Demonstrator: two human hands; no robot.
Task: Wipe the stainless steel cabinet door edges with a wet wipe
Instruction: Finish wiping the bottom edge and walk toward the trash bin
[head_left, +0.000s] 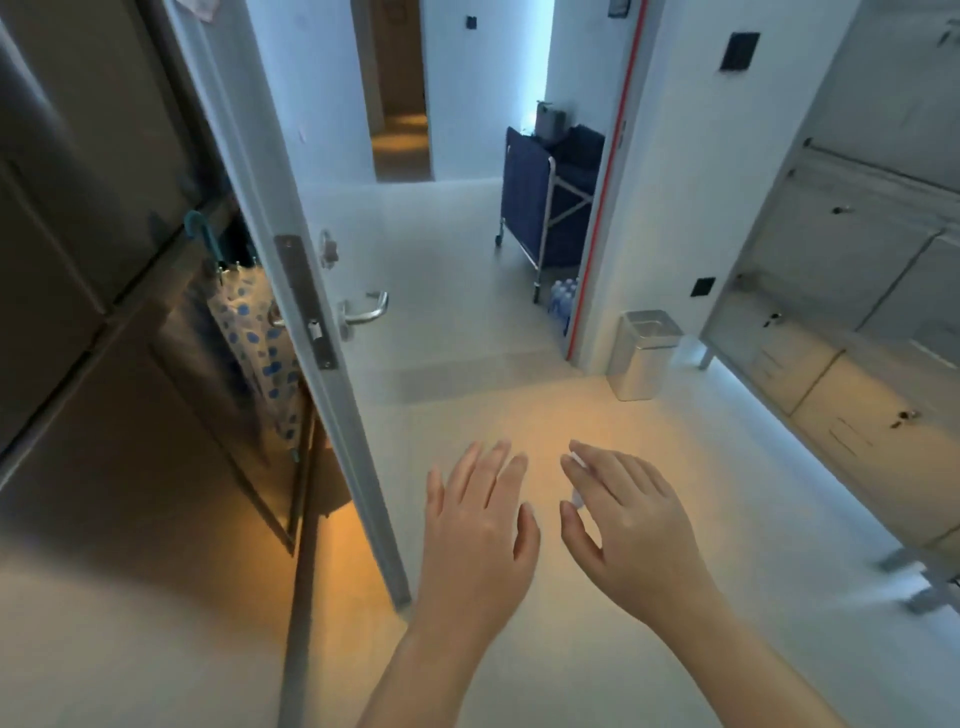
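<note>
Left hand (480, 525): open, fingers straight, empty. Right hand (623, 525): fingers extended. A white scrap (576, 498) shows beneath them, possibly the wet wipe; whether it is gripped cannot be determined. Both hands hang over the floor (519, 405), well apart from the steel cabinet doors (852, 244) at right.

Risk: a loosely held wipe may drop, and the keys (906, 415) in the door locks may snag it along the edges.

No legible writing or brand.
</note>
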